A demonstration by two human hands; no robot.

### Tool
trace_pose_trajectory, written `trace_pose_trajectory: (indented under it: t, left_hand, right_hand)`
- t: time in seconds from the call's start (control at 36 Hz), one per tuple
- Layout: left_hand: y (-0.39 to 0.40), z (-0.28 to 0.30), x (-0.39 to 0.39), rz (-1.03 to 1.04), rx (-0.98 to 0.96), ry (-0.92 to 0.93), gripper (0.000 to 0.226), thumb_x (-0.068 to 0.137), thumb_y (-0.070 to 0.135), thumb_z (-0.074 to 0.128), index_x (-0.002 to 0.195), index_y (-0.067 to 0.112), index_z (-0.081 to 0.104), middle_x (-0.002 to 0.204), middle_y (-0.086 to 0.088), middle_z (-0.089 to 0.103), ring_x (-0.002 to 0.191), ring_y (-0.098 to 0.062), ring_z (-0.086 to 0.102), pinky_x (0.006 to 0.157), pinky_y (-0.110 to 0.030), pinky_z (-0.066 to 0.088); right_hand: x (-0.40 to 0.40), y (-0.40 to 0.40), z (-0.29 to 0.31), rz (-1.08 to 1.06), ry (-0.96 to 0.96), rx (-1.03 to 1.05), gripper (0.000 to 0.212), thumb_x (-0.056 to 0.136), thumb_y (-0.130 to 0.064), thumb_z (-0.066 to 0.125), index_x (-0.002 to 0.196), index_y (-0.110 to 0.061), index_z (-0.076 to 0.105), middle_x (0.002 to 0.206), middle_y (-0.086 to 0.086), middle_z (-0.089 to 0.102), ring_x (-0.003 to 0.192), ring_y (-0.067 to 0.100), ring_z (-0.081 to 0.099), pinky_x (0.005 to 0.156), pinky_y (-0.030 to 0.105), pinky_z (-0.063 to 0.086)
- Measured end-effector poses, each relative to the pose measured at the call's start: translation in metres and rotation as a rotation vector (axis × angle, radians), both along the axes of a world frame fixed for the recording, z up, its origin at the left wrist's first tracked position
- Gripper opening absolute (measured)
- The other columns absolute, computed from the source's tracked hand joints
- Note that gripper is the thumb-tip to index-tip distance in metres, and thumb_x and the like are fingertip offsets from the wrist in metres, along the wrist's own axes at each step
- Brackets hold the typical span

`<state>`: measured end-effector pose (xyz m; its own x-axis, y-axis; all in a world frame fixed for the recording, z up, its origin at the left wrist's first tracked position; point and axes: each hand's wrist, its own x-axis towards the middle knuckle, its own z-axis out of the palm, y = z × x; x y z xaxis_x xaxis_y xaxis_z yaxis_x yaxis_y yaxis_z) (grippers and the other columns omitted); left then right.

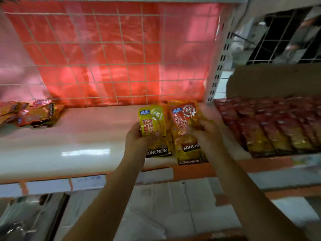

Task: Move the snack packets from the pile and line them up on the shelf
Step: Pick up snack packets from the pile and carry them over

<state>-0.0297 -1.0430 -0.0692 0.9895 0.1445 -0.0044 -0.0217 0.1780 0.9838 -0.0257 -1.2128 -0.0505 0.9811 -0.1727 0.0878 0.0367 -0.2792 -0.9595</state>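
Note:
My left hand grips a yellow snack packet marked KONCHEW, held over the white shelf. Right beside it my right hand holds a red and yellow packet of the same brand, with more packets stacked under it. Both packets hang just above the shelf's right part, near its front edge. A loose pile of packets lies at the shelf's far left against the back.
A wire grid with red foil backs the shelf. Rows of dark red packets fill the neighbouring shelf on the right, past a white perforated upright. A cardboard box stands behind them. Lower shelves hold boxes below.

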Motion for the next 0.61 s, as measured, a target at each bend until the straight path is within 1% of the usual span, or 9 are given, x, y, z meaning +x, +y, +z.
trace_pose_trajectory:
  t: [0.06,0.11,0.19,0.28,0.36,0.42,0.47,0.56,0.61]
  left_hand:
    - [-0.031,0.004,-0.001,-0.003,0.008,-0.022,0.035,0.076,-0.013,0.062,0.108,0.0,0.059,0.087,-0.01,0.067,0.074,-0.021,0.064,0.058,-0.023,0.053]
    - [-0.057,0.007,-0.002,-0.014,-0.002,-0.035,0.037,0.076,-0.013,0.062,0.11,0.001,0.06,0.09,-0.012,0.067,0.077,-0.023,0.063,0.059,-0.025,0.054]
    - [-0.09,0.008,-0.005,-0.042,0.039,-0.067,0.034,0.071,-0.005,0.068,0.101,0.01,0.066,0.083,-0.003,0.069,0.076,-0.019,0.065,0.064,-0.029,0.053]
    - [-0.113,0.007,-0.007,-0.042,0.06,-0.074,0.031,0.07,-0.003,0.069,0.093,0.018,0.068,0.078,0.006,0.07,0.071,-0.01,0.064,0.061,-0.022,0.051]
    - [-0.128,0.008,-0.007,-0.047,0.078,-0.071,0.031,0.076,-0.009,0.064,0.103,0.005,0.065,0.078,0.004,0.068,0.066,-0.002,0.063,0.055,-0.014,0.047]
    - [-0.135,0.008,-0.007,-0.056,0.083,-0.068,0.03,0.076,-0.01,0.063,0.102,0.005,0.064,0.075,0.005,0.068,0.064,-0.002,0.063,0.053,-0.012,0.046]
    - [-0.14,0.008,-0.007,-0.066,0.078,-0.06,0.03,0.077,-0.01,0.063,0.101,0.007,0.064,0.076,0.004,0.068,0.066,-0.004,0.064,0.053,-0.012,0.047]
    - [-0.144,0.008,-0.005,-0.076,0.098,-0.067,0.029,0.078,-0.008,0.064,0.098,0.011,0.065,0.078,0.005,0.069,0.066,-0.002,0.064,0.055,-0.012,0.048]
    - [-0.145,0.007,-0.002,-0.059,0.093,-0.054,0.028,0.078,-0.006,0.065,0.094,0.017,0.064,0.075,0.008,0.07,0.066,-0.002,0.065,0.054,-0.013,0.048]
  right_hand:
    - [-0.004,-0.033,0.001,-0.032,-0.014,0.0,0.009,0.081,-0.014,0.068,0.089,-0.02,0.068,0.092,0.005,0.07,0.09,0.028,0.066,0.08,0.039,0.051]
    - [-0.008,-0.063,0.002,-0.042,-0.023,0.019,0.016,0.083,-0.01,0.066,0.098,-0.015,0.067,0.098,0.001,0.068,0.09,0.02,0.065,0.076,0.033,0.05]
    - [-0.009,-0.1,0.003,-0.068,-0.022,-0.026,0.01,0.083,-0.01,0.067,0.083,-0.019,0.064,0.083,-0.001,0.067,0.074,0.01,0.059,0.066,0.028,0.045]
    - [-0.006,-0.132,0.001,-0.125,-0.009,-0.07,0.008,0.082,-0.009,0.067,0.089,-0.008,0.064,0.088,0.011,0.067,0.079,0.02,0.061,0.071,0.033,0.047]
    - [-0.008,-0.152,0.0,-0.162,0.013,-0.107,0.017,0.083,-0.008,0.065,0.096,0.001,0.06,0.1,0.021,0.064,0.094,0.032,0.061,0.081,0.042,0.049]
    - [-0.007,-0.163,-0.003,-0.18,0.03,-0.11,0.022,0.083,-0.006,0.065,0.101,0.005,0.058,0.103,0.024,0.062,0.097,0.036,0.058,0.082,0.045,0.048]
    - [-0.005,-0.17,-0.006,-0.178,0.051,-0.095,0.018,0.083,-0.005,0.065,0.098,0.004,0.059,0.101,0.022,0.064,0.095,0.035,0.061,0.082,0.043,0.05]
    - [0.0,-0.173,-0.009,-0.158,0.068,-0.114,0.01,0.083,-0.009,0.066,0.091,-0.009,0.061,0.097,0.012,0.067,0.091,0.026,0.064,0.073,0.029,0.049]
    - [0.008,-0.171,-0.012,-0.138,0.056,-0.126,0.012,0.082,-0.01,0.068,0.092,-0.007,0.062,0.094,0.012,0.067,0.089,0.027,0.063,0.072,0.031,0.049]
